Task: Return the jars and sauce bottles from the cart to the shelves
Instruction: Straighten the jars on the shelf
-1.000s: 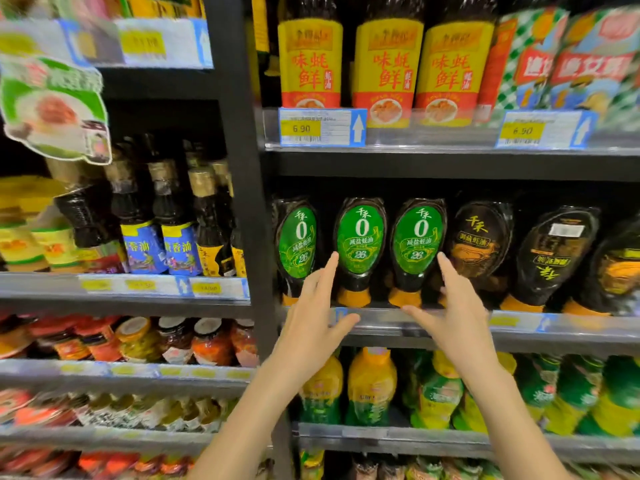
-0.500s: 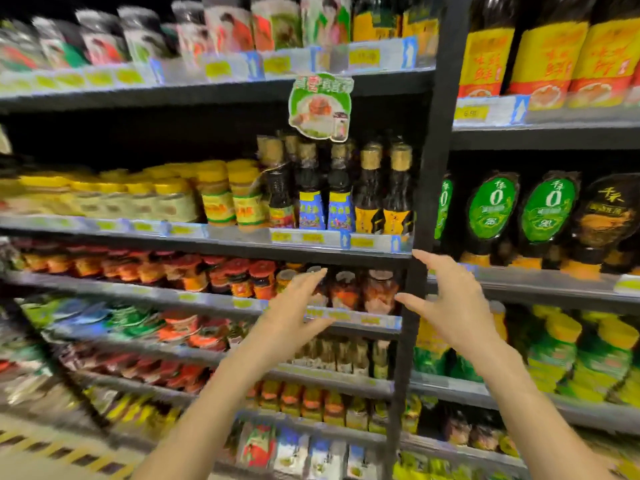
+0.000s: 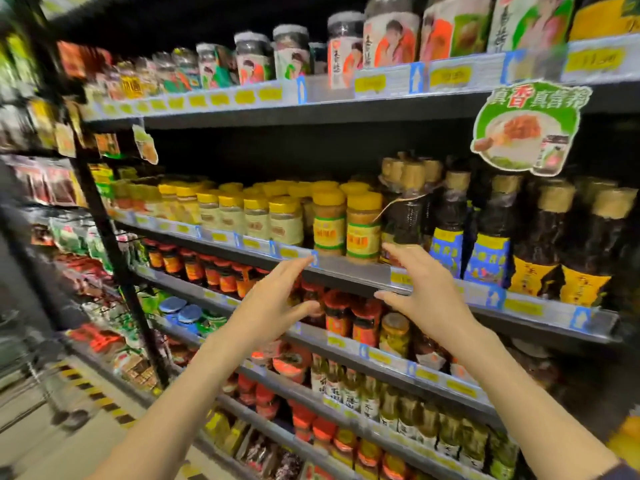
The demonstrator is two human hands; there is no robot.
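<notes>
Two bare hands are shown: the left hand (image 3: pixel 273 304) and the right hand (image 3: pixel 427 299). Both forearms are left uncovered. On the right arm, a dark navy fabric sleeve edge (image 3: pixel 625 472) is seen at the lower frame corner.

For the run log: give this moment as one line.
left hand: open, empty | right hand: open, empty | position: both raised before yellow-lidded jars
</notes>
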